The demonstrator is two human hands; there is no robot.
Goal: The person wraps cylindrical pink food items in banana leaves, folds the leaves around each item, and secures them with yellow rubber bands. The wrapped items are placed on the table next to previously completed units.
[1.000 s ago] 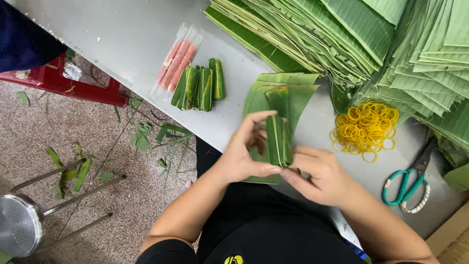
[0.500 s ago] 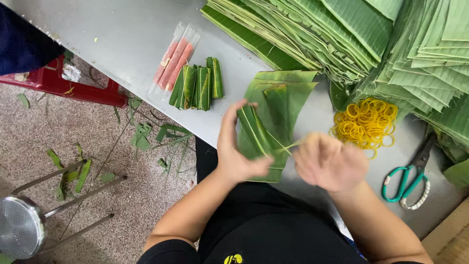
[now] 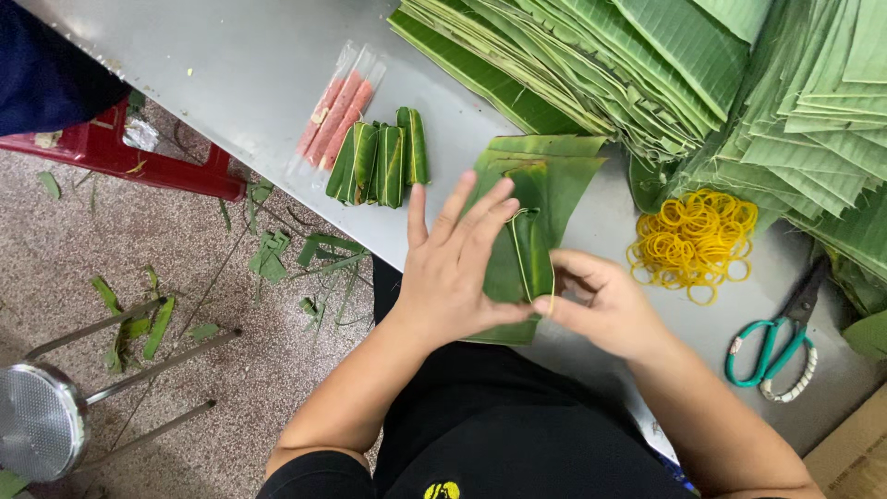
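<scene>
A small leaf-wrapped roll point(image 3: 533, 254) stands on a short stack of cut leaves point(image 3: 540, 176) at the near edge of the grey tabletop point(image 3: 231, 74). The left hand point(image 3: 457, 268) steadies it, fingers spread wide and flat along its side. The right hand point(image 3: 601, 305) pinches a yellow rubber band point(image 3: 528, 242) that loops over the roll, fingers closed narrow on it. The roll looks light and soft, its leaf skin smooth and easy to tear or spring open, so it is best held gently across the middle. Finished rolls point(image 3: 379, 162) lie beside sausages in clear sleeves point(image 3: 334, 109). Loose rubber bands point(image 3: 693, 236) and green-handled scissors point(image 3: 771, 356) sit to the right.
</scene>
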